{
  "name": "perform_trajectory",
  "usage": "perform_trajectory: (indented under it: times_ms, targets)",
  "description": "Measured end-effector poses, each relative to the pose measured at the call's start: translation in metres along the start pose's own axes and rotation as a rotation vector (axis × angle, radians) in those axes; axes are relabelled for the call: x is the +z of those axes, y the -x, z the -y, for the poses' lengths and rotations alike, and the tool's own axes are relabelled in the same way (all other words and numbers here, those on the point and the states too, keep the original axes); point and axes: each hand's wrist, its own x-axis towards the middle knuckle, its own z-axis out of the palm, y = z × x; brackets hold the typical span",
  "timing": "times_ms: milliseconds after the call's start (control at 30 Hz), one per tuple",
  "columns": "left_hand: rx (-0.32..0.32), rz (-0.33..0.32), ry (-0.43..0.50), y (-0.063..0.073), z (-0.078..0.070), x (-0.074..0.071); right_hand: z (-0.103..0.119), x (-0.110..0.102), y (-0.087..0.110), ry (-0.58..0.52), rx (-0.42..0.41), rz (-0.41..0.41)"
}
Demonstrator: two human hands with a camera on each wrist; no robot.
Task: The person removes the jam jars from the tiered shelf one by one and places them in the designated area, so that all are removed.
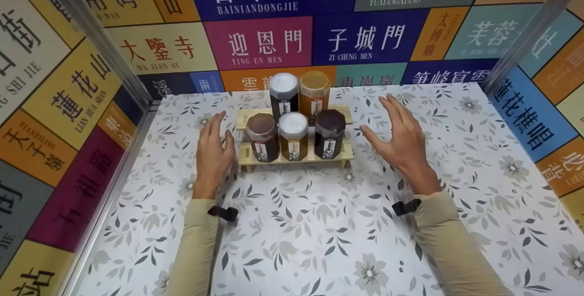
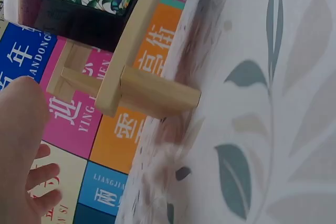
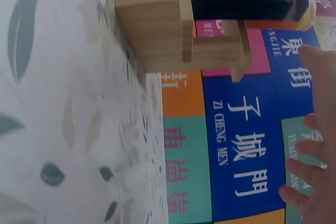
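Observation:
A two-step light wooden rack [image 1: 301, 159] stands on the table with several labelled jars on it. On its front step are a brown-lidded jar [image 1: 262, 138], a white-lidded amber jar [image 1: 294, 137] and a dark-lidded jar [image 1: 329, 135]. Behind them, on the upper step, stand a white-lidded dark jar [image 1: 284, 94] and a yellow-lidded amber jar [image 1: 315, 93]. My left hand [image 1: 213, 154] is raised beside the rack's left end, fingers extended, holding nothing. On the other side my right hand [image 1: 401, 138] hovers apart from the rack, thumb and fingers spread.
Under the rack lies a white cloth [image 1: 292, 236] with a grey leaf and flower print. Colourful panels [image 1: 258, 43] with Chinese lettering wall in the back and both sides. Clear corner posts [image 1: 524, 31] rise at the back.

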Motion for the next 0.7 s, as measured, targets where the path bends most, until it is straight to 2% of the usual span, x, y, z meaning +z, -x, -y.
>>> perform_trajectory:
  times_ms: [133,233,367,500,700]
  targets:
    - [-0.063,0.037,0.182,0.003,0.0,0.008,0.012,0.006,0.004,-0.053,-0.016,0.005]
    - [-0.107,0.072,0.262,0.005,0.001,0.014,0.02,0.011,0.007,-0.094,-0.016,0.024]
    - [-0.155,0.118,0.301,0.007,0.003,0.021,0.029,0.018,0.01,-0.165,-0.029,0.063]
    - [-0.169,0.136,0.316,0.006,0.003,0.026,0.035,0.026,0.012,-0.249,-0.072,0.107]
    - [-0.189,0.188,0.313,0.004,0.003,0.029,0.043,0.034,0.013,-0.33,-0.12,0.107]
